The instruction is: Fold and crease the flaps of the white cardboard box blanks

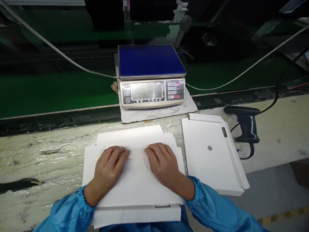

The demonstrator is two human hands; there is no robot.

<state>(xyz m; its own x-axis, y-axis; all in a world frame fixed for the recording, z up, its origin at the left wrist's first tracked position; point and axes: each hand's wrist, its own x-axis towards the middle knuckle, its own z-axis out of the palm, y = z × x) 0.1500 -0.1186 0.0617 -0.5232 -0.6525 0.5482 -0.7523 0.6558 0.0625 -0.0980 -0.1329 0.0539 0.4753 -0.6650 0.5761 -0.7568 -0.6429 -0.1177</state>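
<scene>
A white cardboard box blank (137,183) lies in front of me on the bench, with flaps along its edges and a slot near its front edge. My left hand (108,167) and my right hand (163,164) rest on it, wrists in blue sleeves. Fingers of both hands are curled and closed on a narrow folded strip (136,153) of the cardboard, one hand towards each end. The undersides of the fingertips are hidden. Beyond the blank's far flap stands a digital weighing scale (152,93) with a blue platform.
To the right lies another white cardboard piece (207,170) with raised edges and a round hole. A dark handheld scanner (248,125) with a cable lies beside it. White cables (79,66) run to the scale. Behind it is a green surface (53,93); a plastic-covered bench (48,154) is below.
</scene>
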